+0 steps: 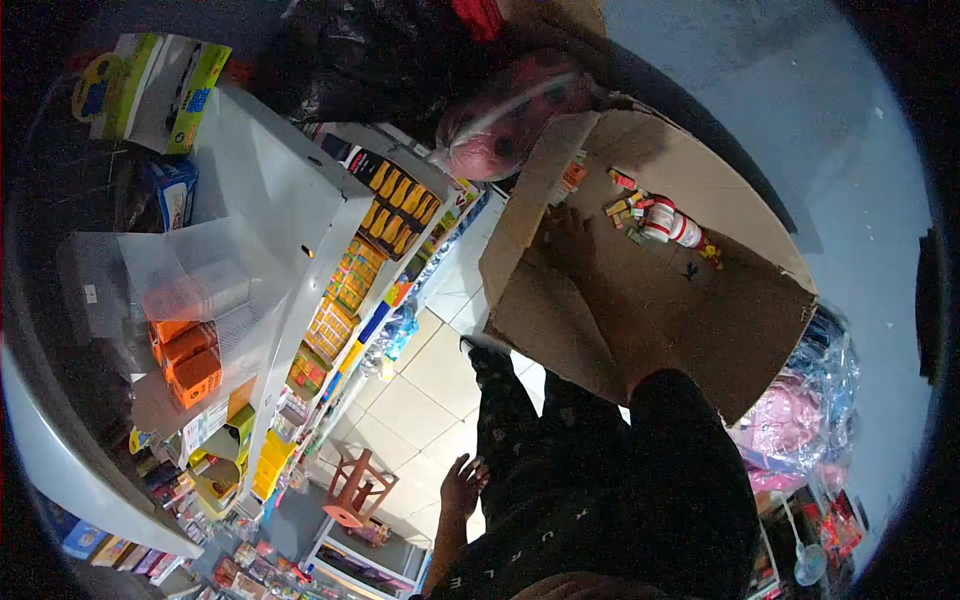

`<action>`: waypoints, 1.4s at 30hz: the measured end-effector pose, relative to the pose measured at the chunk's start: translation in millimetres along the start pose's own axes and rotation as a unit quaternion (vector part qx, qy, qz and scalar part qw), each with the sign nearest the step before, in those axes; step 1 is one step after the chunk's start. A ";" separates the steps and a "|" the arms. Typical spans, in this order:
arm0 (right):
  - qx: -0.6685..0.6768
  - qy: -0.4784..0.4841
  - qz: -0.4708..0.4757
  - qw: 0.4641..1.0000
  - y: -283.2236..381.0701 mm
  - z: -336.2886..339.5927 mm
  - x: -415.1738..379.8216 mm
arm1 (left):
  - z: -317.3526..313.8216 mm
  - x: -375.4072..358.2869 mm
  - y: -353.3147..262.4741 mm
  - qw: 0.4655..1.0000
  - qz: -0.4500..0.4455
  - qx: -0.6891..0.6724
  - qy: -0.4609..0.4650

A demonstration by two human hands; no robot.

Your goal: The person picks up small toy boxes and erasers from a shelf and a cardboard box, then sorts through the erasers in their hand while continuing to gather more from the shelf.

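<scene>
My left hand (463, 486) hangs beside my dark trousers above the tiled floor. Its fingers are apart, with nothing in them. My right hand (568, 232) reaches into a large open cardboard box (690, 320), in shadow, fingers spread near the box's inner left side. Nothing shows in its grasp. Beyond that hand, a few white cylinders with red bands (668, 224) lie inside the box, with several small colourful packets (625, 208) around them. An orange label (573, 176) is on the box's inner side near my fingers.
On the left, a white shelf unit (325, 220) carries yellow-and-black packs (395, 205) and orange boxes (188, 362). A brown stool (357, 490) stands on the floor. Plastic-wrapped pink goods (785, 420) lie right of the box; a pink bundle (510, 115) sits behind it.
</scene>
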State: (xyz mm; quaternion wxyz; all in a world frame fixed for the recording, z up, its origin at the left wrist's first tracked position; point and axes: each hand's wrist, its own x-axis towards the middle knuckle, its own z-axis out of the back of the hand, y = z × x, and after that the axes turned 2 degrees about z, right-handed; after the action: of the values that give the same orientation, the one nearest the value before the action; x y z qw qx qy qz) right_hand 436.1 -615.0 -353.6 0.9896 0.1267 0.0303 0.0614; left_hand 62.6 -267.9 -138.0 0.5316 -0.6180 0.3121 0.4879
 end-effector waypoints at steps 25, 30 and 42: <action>0.413 0.042 -0.099 0.904 -61.0 -1.3 22.2 | -17.5 8.6 -30.8 0.982 0.103 -0.156 -0.028; 0.785 0.178 -0.334 0.491 -103.7 -10.8 -36.3 | -11.7 14.3 -19.3 0.987 0.109 -0.117 -0.030; 0.145 0.181 -0.123 0.965 -37.7 29.6 4.4 | -12.1 17.3 -24.6 0.988 0.114 -0.099 -0.029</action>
State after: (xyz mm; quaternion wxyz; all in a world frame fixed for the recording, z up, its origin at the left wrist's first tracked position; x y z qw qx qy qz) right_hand 447.0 -657.9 -334.8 0.9385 0.2509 0.2330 -0.0435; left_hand 93.8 -271.4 -146.0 0.4174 -0.6142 0.3149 0.5911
